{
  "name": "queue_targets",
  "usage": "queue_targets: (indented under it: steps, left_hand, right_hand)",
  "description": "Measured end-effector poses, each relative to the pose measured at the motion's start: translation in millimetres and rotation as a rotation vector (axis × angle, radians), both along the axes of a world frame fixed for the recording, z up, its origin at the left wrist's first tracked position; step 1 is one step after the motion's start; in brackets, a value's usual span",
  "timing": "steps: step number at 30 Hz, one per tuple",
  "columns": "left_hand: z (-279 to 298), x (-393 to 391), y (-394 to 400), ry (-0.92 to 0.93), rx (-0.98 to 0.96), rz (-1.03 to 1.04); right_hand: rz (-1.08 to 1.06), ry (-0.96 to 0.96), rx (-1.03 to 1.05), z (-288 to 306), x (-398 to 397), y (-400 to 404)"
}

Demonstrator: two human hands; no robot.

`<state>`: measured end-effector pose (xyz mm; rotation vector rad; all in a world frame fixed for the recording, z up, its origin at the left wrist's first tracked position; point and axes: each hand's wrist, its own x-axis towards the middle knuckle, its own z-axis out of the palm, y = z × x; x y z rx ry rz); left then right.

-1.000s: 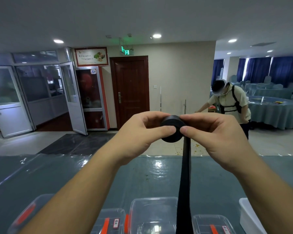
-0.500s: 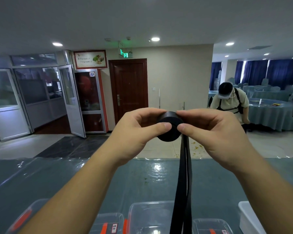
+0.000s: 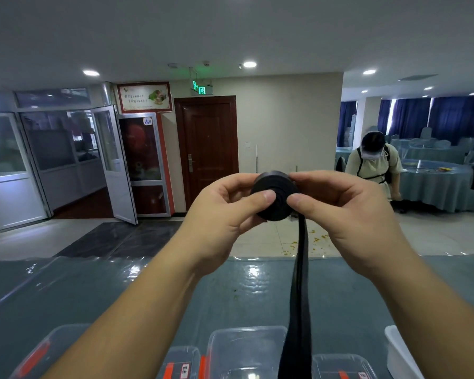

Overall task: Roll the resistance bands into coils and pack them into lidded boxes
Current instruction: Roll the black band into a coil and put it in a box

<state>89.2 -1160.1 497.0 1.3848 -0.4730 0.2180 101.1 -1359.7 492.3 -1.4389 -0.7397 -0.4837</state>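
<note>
Now the coil (image 3: 274,196) shows more of its flat spiral face than half a second ago, when mostly its rim faced the camera; the view has also tipped a little, and the person in the background (image 3: 374,162) stands more upright by the round table (image 3: 435,184). The coil is held up in the air above the far edge of the tabletop (image 3: 93,291), its round face turned toward the camera and slightly down, its axis running roughly toward the viewer. From its right lower edge the loose tail of the band (image 3: 300,283) hangs straight down, its long axis vertical, passing in front of the clear lidded boxes (image 3: 244,348) at the near edge and out of the picture.

Both forearms reach forward and converge on the coil. The left hand (image 3: 225,212) has its grip closed on the coil, thumb on the face, fingers curled behind the top. The right hand (image 3: 342,206) mirrors it, thumb pressed on the face, fingers wrapped over the rim.
</note>
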Motion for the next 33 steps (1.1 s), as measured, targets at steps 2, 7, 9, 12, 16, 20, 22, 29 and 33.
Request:
queue_targets:
  steps: [2, 7, 9, 12, 16, 20, 22, 29, 33]
  left_hand:
    - [-3.7, 0.8, -0.1, -0.002, 0.015, 0.015]
    - [7.0, -1.9, 14.0, -0.115, 0.357, 0.118]
    - [9.0, -3.3, 11.0, -0.101, 0.218, 0.093]
    - [6.1, -4.5, 1.9, -0.024, 0.017, 0.070]
    - [7.9, -2.6, 10.8, -0.067, 0.261, 0.120]
    - [14.7, -2.3, 15.1, -0.061, 0.307, 0.073]
    - [10.1, -0.9, 10.3, -0.026, 0.153, 0.024]
    - [3.5, 2.5, 17.4, -0.055, 0.442, 0.055]
    - [3.0, 2.9, 12.2, -0.095, 0.283, 0.108]
  right_hand:
    - [0.014, 0.014, -0.020, -1.7, 0.2, -0.7]
    - [-0.020, 0.010, -0.138, 0.9, 1.7, -1.7]
    - [-0.032, -0.012, -0.068, 1.9, 2.7, 0.6]
    - [-0.005, -0.005, -0.022, 0.5, 6.9, 1.2]
    - [0.014, 0.035, -0.124, 2.4, 8.3, -5.3]
    - [0.014, 0.027, -0.107, 2.1, 7.7, -5.0]
    - [0.003, 0.017, -0.042, -1.7, 7.9, -2.0]
    - [0.042, 0.076, -0.221, -2.6, 8.3, -7.4]
    - [-0.002, 0.031, -0.080, 0.5, 7.3, -2.3]
